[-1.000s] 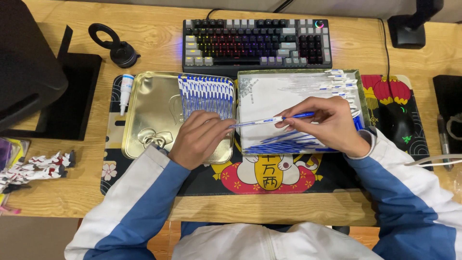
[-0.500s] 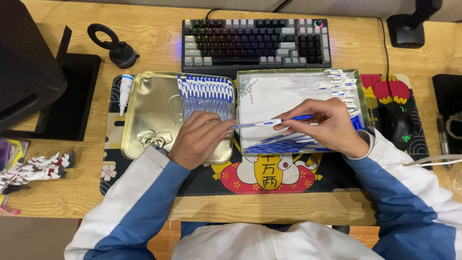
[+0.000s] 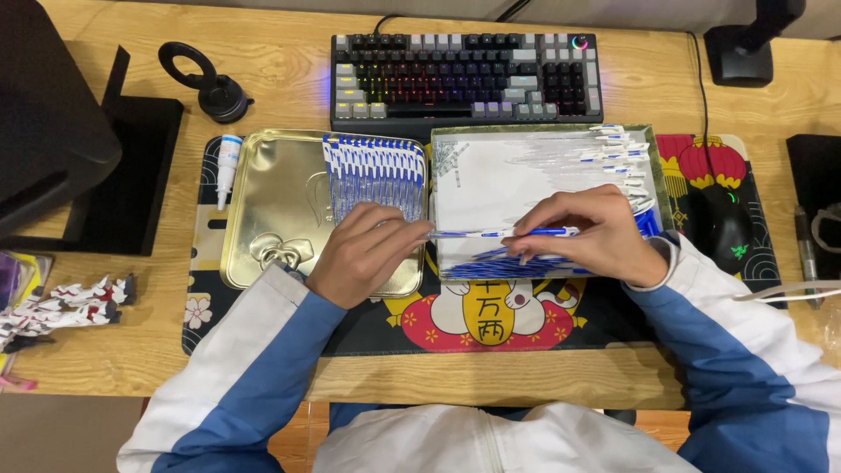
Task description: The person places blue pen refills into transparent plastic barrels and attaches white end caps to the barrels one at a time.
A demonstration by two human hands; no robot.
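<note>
We see our left hand (image 3: 363,254) and right hand (image 3: 587,235) both pinching one blue-and-white pen (image 3: 499,233), held level between the gold tin tray (image 3: 263,201) and the pen-filled box (image 3: 491,175), keyboard (image 3: 464,74) beyond on the counter (image 3: 280,79)

I am seeing my left hand (image 3: 363,252) covering the lower right part of the gold tin lid (image 3: 272,210) and the bottom ends of the pens in the row (image 3: 375,175), so how those ends lie is escaping me. My right hand (image 3: 589,235) is hiding part of the pile of blue-and-white pens (image 3: 534,263) in the tray (image 3: 491,166). The pen (image 3: 499,233) between my hands is too thin to show whether its cap is seated. The dark monitor (image 3: 44,114) is running off the left edge.
</note>
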